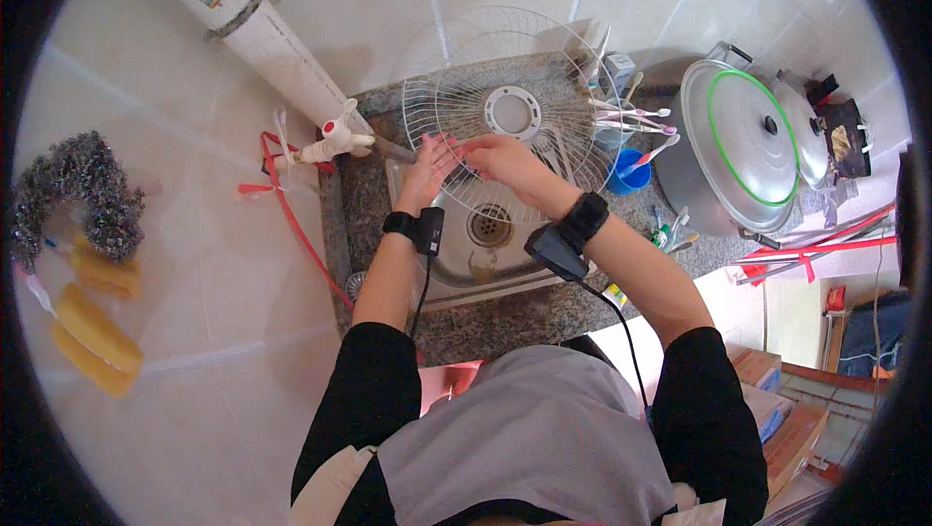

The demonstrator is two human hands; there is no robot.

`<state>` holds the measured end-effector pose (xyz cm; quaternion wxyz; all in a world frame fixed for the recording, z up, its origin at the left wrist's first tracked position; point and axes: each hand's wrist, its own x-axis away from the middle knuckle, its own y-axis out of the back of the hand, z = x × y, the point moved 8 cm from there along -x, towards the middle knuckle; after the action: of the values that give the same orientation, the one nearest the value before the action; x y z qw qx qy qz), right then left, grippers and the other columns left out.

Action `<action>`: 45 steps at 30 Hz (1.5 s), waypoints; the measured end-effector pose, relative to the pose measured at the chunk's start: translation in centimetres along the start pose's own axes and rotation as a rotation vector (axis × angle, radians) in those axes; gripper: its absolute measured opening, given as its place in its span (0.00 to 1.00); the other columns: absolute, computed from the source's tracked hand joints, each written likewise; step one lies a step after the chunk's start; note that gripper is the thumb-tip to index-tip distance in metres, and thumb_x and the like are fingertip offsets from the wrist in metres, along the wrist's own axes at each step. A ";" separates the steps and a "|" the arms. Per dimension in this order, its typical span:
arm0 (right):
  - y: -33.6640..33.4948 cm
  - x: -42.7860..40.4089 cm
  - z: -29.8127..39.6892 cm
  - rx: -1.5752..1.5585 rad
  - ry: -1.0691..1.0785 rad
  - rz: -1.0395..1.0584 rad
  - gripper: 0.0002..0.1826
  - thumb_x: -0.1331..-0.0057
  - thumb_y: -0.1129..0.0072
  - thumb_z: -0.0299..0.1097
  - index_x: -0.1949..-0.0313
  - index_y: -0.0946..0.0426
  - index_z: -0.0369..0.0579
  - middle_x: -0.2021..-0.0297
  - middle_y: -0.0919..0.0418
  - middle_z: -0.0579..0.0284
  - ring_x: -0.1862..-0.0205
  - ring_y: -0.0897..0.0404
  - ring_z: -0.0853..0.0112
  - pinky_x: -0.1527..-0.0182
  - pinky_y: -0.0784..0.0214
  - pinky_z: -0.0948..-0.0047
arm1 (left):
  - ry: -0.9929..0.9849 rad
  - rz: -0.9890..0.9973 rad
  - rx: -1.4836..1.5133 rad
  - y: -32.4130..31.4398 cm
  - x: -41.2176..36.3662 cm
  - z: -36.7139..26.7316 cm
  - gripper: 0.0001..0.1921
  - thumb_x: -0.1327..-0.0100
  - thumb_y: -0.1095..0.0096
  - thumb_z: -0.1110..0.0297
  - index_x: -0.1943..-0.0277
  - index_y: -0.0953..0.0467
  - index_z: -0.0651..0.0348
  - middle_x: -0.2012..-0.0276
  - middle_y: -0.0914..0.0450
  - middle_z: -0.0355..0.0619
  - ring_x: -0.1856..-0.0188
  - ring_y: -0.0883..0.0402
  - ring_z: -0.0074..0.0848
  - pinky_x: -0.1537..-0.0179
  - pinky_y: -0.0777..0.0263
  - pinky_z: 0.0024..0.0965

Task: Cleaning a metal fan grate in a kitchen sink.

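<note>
A white wire fan grille (512, 112) with a round hub leans over the back of a stainless steel sink (455, 264). My left hand (431, 168) is under the tap spout (393, 150), fingers extended and apart, by the grille's left edge. My right hand (510, 163) is bent inward in front of the lower wires, its curled fingers close to my left fingertips. Whether those fingers grip a wire or touch the other hand is unclear. The sink drain (489, 226) shows below the grille. Both wrists wear black straps with cabled devices.
Toothbrushes (633, 118) and a blue cup (630, 173) stand right of the grille. Beyond them is a large lidded aluminium pot (753, 133). A white pipe (284, 53) runs down the left wall. Scouring pads (80, 191) and yellow sponges (98, 337) hang further left.
</note>
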<state>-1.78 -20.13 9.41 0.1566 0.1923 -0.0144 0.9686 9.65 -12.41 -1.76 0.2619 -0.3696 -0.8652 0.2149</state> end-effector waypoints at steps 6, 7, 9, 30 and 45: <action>-2.9 -1.2 5.5 0.095 0.180 0.039 0.17 0.41 0.54 0.29 0.53 0.28 0.38 0.63 0.24 0.61 0.64 0.27 0.77 0.65 0.36 0.80 | -0.014 0.031 0.025 0.4 1.7 0.1 0.32 0.38 0.55 0.44 0.43 0.40 0.66 0.45 0.34 0.53 0.44 0.33 0.36 0.43 0.39 0.37; -3.4 -1.7 6.3 0.097 0.184 0.048 0.17 0.41 0.54 0.29 0.53 0.28 0.38 0.63 0.24 0.61 0.64 0.27 0.77 0.65 0.36 0.80 | -0.015 0.075 0.067 0.4 2.2 0.3 0.31 0.38 0.54 0.44 0.44 0.39 0.66 0.46 0.33 0.53 0.45 0.32 0.36 0.43 0.39 0.37; -4.9 -2.3 9.2 0.186 0.343 0.058 0.19 0.41 0.55 0.28 0.50 0.30 0.38 0.56 0.25 0.57 0.56 0.27 0.74 0.59 0.35 0.77 | -0.014 0.069 0.068 0.4 3.5 0.1 0.31 0.38 0.53 0.45 0.45 0.38 0.65 0.47 0.32 0.53 0.46 0.31 0.37 0.43 0.39 0.37; -8.8 2.6 14.0 0.053 0.591 0.229 0.19 0.45 0.52 0.33 0.55 0.27 0.38 0.61 0.23 0.46 0.59 0.25 0.64 0.55 0.36 0.72 | 0.085 -0.229 0.382 5.6 16.4 1.7 0.16 0.35 0.51 0.65 0.52 0.38 0.69 0.49 0.34 0.61 0.46 0.33 0.47 0.46 0.35 0.47; 6.3 10.9 -9.1 -0.022 -0.181 -0.076 0.30 0.44 0.46 0.34 0.44 0.41 0.30 0.46 0.34 0.46 0.45 0.34 0.65 0.47 0.42 0.73 | 0.065 -0.356 0.101 2.4 21.9 4.3 0.06 0.41 0.49 0.73 0.64 0.34 0.66 0.57 0.29 0.66 0.54 0.26 0.53 0.55 0.28 0.51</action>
<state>-16.63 -22.03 5.28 0.1933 0.2777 -0.0319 0.9405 -4.68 4.79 0.02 0.3418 -0.2039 -0.8961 0.1965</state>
